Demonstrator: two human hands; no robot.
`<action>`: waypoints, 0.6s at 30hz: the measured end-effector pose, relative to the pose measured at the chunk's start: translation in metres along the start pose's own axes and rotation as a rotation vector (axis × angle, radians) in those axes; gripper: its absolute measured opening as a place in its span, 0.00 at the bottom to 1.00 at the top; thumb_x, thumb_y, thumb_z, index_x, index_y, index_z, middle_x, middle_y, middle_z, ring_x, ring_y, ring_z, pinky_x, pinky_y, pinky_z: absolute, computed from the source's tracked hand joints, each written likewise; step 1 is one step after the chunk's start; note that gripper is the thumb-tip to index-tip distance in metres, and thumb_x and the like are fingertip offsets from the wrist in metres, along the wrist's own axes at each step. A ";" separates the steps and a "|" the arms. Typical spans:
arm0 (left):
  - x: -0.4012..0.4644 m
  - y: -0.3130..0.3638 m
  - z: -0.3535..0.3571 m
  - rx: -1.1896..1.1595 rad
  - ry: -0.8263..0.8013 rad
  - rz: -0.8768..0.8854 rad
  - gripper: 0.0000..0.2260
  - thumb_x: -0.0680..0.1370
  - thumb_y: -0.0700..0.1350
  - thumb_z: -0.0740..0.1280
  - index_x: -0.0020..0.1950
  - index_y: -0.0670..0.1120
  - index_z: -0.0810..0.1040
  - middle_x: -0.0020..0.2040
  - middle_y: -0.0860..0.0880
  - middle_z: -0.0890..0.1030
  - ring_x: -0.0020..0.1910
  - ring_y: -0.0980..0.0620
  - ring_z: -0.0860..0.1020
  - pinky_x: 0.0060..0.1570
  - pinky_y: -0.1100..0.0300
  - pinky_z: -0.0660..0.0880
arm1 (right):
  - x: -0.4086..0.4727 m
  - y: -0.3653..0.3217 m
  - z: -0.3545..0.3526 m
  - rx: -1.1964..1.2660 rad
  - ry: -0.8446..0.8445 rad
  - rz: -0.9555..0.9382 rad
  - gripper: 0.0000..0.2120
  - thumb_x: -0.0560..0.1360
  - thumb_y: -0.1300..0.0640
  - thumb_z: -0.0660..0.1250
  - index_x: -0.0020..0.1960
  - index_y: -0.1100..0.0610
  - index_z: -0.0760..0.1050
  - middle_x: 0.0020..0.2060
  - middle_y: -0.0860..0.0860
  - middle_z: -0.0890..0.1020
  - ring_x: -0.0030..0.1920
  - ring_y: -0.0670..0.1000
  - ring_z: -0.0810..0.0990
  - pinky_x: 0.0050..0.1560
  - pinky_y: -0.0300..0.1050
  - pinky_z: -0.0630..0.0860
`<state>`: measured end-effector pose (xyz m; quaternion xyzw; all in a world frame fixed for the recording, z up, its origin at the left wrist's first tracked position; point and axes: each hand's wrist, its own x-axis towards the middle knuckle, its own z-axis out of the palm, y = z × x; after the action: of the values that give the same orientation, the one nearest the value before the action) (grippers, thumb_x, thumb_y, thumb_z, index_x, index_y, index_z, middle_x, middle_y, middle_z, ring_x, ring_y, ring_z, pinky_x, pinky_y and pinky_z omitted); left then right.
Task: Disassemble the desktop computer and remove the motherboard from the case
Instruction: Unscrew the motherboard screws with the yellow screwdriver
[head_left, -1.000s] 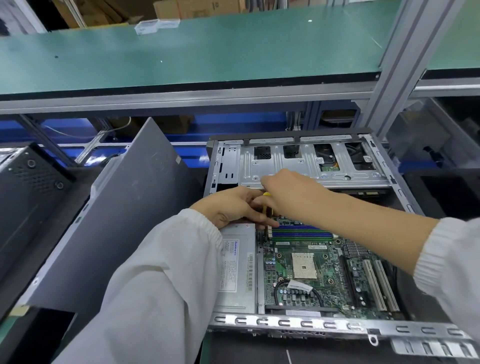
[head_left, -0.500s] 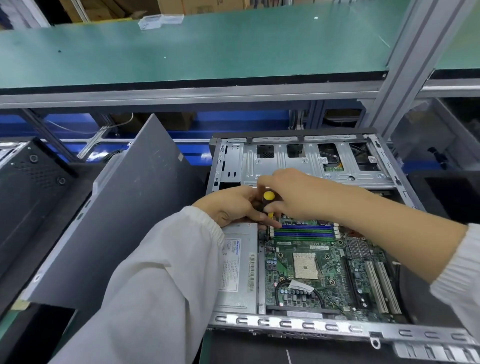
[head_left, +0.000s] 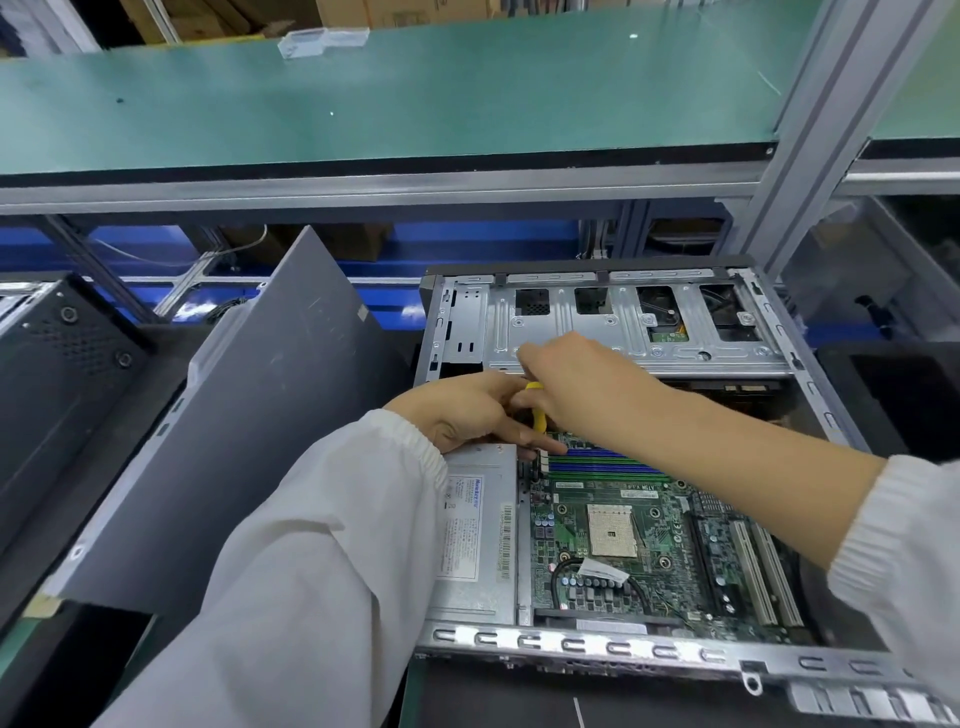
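The motherboard sits in the open case. The right hand curls around a yellow-handled screwdriver, its tip hidden. The left hand apparently steadies the shaft; its fingertips are obscured.

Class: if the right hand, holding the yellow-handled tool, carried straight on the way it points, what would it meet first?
Probably the left hand, which lies directly beside the right hand; depth is unclear.
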<state>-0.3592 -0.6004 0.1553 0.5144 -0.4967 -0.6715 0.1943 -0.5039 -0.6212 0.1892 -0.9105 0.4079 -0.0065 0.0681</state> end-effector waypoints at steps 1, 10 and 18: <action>0.000 0.000 0.001 -0.005 0.006 0.006 0.19 0.75 0.22 0.58 0.63 0.36 0.71 0.59 0.40 0.79 0.58 0.42 0.80 0.61 0.47 0.74 | 0.000 0.000 0.000 0.018 -0.041 -0.035 0.09 0.76 0.54 0.65 0.53 0.55 0.69 0.42 0.51 0.69 0.44 0.56 0.74 0.36 0.45 0.64; 0.001 0.000 0.000 0.018 0.003 0.004 0.17 0.75 0.23 0.60 0.56 0.41 0.75 0.49 0.48 0.84 0.54 0.45 0.82 0.57 0.50 0.77 | -0.001 -0.004 -0.002 -0.013 0.003 -0.012 0.10 0.78 0.51 0.63 0.50 0.56 0.67 0.43 0.54 0.72 0.44 0.57 0.75 0.36 0.45 0.65; 0.000 0.002 0.002 0.013 0.012 -0.032 0.18 0.76 0.24 0.59 0.56 0.43 0.75 0.52 0.44 0.83 0.56 0.44 0.81 0.56 0.52 0.77 | -0.001 -0.003 -0.003 0.039 0.030 0.057 0.14 0.77 0.47 0.63 0.53 0.56 0.68 0.42 0.52 0.68 0.44 0.56 0.74 0.38 0.46 0.65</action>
<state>-0.3617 -0.6000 0.1572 0.5277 -0.4916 -0.6680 0.1831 -0.5024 -0.6192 0.1929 -0.8968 0.4344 -0.0260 0.0800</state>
